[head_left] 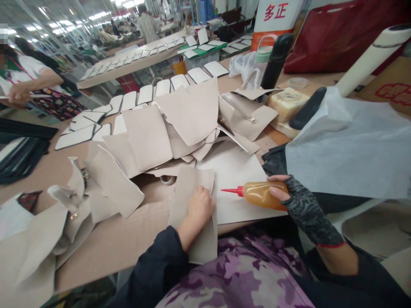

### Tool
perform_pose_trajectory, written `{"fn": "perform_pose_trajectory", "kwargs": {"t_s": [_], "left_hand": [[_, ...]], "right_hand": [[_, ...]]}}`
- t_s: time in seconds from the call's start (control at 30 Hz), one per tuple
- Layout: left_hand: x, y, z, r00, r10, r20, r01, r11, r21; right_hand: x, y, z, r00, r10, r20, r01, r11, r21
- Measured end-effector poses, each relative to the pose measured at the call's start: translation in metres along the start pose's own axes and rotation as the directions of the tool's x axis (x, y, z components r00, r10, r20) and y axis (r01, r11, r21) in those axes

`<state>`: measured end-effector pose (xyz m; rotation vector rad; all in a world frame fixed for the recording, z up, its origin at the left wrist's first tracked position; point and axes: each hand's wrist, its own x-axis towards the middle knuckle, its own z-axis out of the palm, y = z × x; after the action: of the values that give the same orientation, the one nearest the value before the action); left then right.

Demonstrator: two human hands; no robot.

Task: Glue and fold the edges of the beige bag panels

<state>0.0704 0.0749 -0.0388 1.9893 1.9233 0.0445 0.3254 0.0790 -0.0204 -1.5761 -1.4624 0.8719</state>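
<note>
My left hand (201,206) is bare and closed at the right edge of a beige leather piece (185,192), which lies at the front edge of the table. Its fingertips are curled under, against the piece. In my right hand (282,192), which wears a dark grey fingerless glove, is a squeeze bottle (260,194) of amber liquid. The bottle lies nearly level, its red nozzle pointing left toward the leather piece. Beneath the nozzle is a large white sheet (237,167).
Overlapping beige leather pieces (147,137) are heaped beyond my hands, with more at the left. White panels (162,87) stand in rows behind them. At the right are a black bottle (276,62), a white flask (369,60) and a white cloth (349,145). A person stands at the far left.
</note>
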Motion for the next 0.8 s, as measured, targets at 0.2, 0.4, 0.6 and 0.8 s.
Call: {"fn": "perform_pose_trajectory", "kwargs": {"t_s": [0.2, 0.4, 0.6, 0.8], "left_hand": [[0.004, -0.019, 0.006, 1.000, -0.029, -0.002, 0.028, 0.982, -0.185], [0.003, -0.022, 0.008, 0.999, -0.037, -0.022, 0.029, 0.956, -0.292], [0.003, -0.024, 0.010, 0.999, -0.023, -0.042, 0.008, 0.945, -0.326], [0.004, -0.023, 0.010, 0.999, -0.006, -0.054, -0.012, 0.947, -0.321]], "right_hand": [[0.008, -0.007, 0.020, 0.982, -0.187, 0.006, 0.187, 0.977, -0.098], [0.020, -0.006, 0.031, 0.961, -0.275, 0.010, 0.274, 0.951, -0.143], [0.032, -0.010, 0.034, 0.936, -0.350, -0.015, 0.344, 0.925, -0.161], [0.038, -0.014, 0.034, 0.915, -0.404, 0.008, 0.396, 0.893, -0.215]]}}
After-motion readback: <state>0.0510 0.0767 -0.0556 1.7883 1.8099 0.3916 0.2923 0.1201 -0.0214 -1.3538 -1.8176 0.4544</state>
